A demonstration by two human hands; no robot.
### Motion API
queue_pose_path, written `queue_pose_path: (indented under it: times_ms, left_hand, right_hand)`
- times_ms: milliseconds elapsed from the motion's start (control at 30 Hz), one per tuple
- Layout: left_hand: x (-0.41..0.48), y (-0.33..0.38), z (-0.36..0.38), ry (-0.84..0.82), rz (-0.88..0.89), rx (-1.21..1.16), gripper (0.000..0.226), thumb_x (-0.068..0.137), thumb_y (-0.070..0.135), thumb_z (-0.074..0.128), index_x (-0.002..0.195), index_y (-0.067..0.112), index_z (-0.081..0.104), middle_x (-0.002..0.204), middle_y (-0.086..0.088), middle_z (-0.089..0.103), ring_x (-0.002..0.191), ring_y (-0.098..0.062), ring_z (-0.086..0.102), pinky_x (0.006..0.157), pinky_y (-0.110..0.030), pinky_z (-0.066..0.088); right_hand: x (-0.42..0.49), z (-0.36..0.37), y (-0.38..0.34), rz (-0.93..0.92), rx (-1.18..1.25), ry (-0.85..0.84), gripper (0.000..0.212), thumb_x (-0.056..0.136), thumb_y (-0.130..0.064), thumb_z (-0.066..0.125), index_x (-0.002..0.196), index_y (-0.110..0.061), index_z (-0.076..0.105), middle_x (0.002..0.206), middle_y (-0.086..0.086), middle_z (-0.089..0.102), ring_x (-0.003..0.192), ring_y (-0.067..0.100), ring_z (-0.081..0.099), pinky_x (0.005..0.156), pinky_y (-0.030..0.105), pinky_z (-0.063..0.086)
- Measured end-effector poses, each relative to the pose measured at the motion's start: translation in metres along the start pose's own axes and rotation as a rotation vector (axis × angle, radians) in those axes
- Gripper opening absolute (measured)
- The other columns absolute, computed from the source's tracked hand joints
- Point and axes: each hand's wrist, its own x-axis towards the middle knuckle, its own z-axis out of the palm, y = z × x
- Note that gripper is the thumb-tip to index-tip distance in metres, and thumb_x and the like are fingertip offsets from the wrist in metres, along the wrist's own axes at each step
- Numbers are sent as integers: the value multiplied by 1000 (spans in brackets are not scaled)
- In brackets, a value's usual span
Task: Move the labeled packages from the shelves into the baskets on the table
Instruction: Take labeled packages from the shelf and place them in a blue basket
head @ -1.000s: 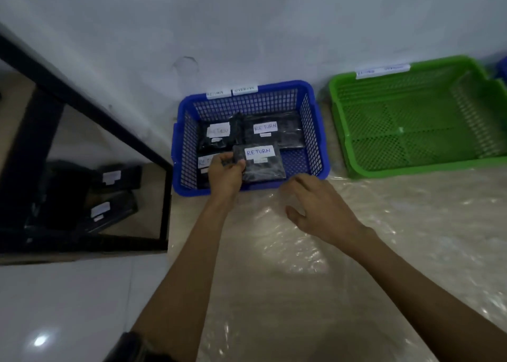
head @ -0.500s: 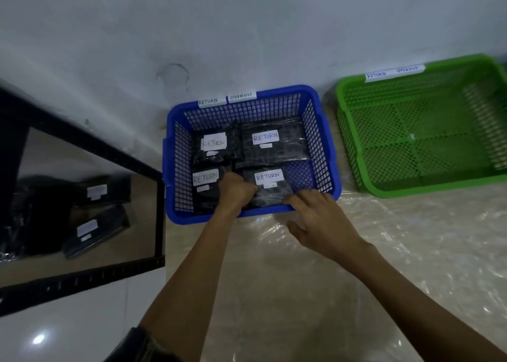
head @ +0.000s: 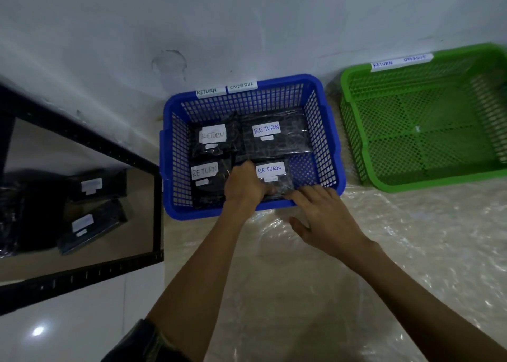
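The black package [head: 284, 182], wrapped in glossy plastic with a white label reading RETURN in blue ink, lies toward the near right of the blue basket [head: 197, 213] on the desk [head: 315, 293]. The left hand [head: 245, 187] grips its near left edge; the right hand [head: 327, 221] has straight fingers [head: 306, 195] that seem to touch its near corner

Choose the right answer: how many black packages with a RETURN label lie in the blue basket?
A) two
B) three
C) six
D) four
D: four black packages lie in the blue basket, each with a white RETURN label; the left hand grips the front right package.
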Motion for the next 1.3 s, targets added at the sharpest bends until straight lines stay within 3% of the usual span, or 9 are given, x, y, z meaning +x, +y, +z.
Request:
queue_pose_path:
  times_ms: [200, 367, 567, 667, 867, 1167, 1300]
  left_hand:
    - [-3, 2, -1, 3, -26, 33, 50, 63, 35, 87, 98, 7, 64, 91, -7, 67, 80, -23, 64, 62, -30, 46]
    - [-7, 0, -3, 47, -9, 50, 30, 78, 30, 76, 91, 7, 60, 91, -9, 66, 84, -26, 63, 62, -31, 43]
    - [-15, -8, -5, 127, 82, -91, 22, 84, 38, 68, 86, 17, 62, 83, 0, 68, 81, -19, 64, 76, -37, 54]
    - [-19, -13, -8, 141, 127, -153, 18, 85, 35, 68, 86, 18, 62, 77, 2, 67, 75, -15, 64, 74, -37, 55]
    - [-34, -20, -19, 101, 263, -243, 15, 85, 29, 70, 84, 16, 63, 67, 4, 62, 62, -8, 56, 68, -35, 55]
    - [-113, -31, -59, 208, 383, -356, 15, 82, 28, 73, 82, 18, 62, 73, 4, 63, 66, -7, 56, 64, -22, 50]
    - [-174, -47, -76, 305, 424, -398, 17, 80, 28, 75, 86, 17, 63, 79, 7, 63, 72, -8, 58, 71, -19, 51]
  right_hand:
    - [-2, 0, -1, -12, 2, 10, 41, 67, -28, 71, 104, -13, 59, 92, 4, 62, 82, 26, 58, 69, 37, 46]
    - [-5, -2, -2, -13, 7, -1, 45, 67, -28, 72, 108, -11, 60, 94, 4, 62, 84, 26, 58, 72, 38, 48]
    - [-8, -2, -6, -4, -15, -17, 49, 67, -29, 71, 111, -11, 60, 98, 6, 62, 87, 28, 59, 79, 40, 48]
    - [-8, -2, -7, 8, -17, -36, 52, 67, -29, 73, 113, -10, 59, 100, 7, 63, 89, 29, 59, 84, 41, 48]
    - [-8, -9, -11, 25, -8, -66, 56, 74, -29, 69, 124, -11, 52, 115, 7, 59, 105, 28, 56, 99, 43, 40]
    - [-38, -47, -44, -34, -27, 44, 60, 73, -28, 71, 127, -12, 50, 116, 7, 60, 104, 30, 58, 92, 42, 43]
    - [-68, -73, -73, -58, -38, 92, 62, 79, -33, 67, 134, -14, 46, 124, 8, 56, 113, 30, 54, 95, 39, 39]
